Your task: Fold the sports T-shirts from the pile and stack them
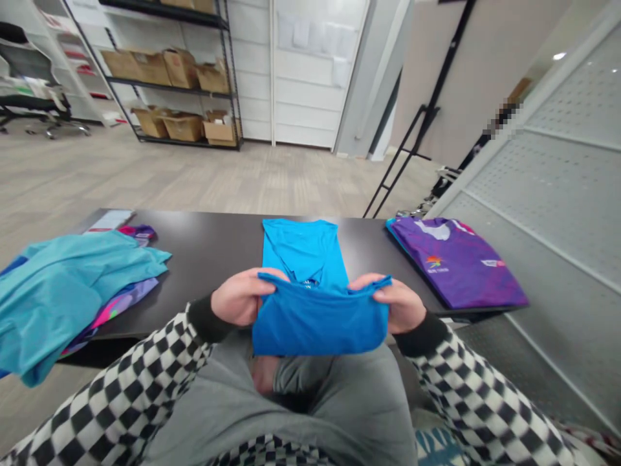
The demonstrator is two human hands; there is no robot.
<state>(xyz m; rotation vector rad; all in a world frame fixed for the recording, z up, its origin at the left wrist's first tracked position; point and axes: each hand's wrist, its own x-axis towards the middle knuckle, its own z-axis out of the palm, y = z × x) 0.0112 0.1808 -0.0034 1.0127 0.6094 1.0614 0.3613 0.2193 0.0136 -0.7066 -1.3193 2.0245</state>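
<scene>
A blue T-shirt (303, 249) lies lengthwise on the dark table, its sides folded into a narrow strip. The near end of it is lifted off the front edge and hangs toward my lap. My left hand (242, 294) pinches the left corner of that raised end between thumb and fingers. At the opposite corner my right hand (400, 303) grips the cloth the same way, so the hem is stretched between both hands. Some white lettering on the shirt shows partly just behind the raised fold.
Loose turquoise and multicoloured garments (72, 278) are heaped on the table's left end. Behind them lies a flat pale packet (110, 220). Folded purple shirts (456, 265) are stacked at the right end. A perforated grey panel (557, 220) stands close on the right. Beyond are shelves with cardboard boxes (182, 126).
</scene>
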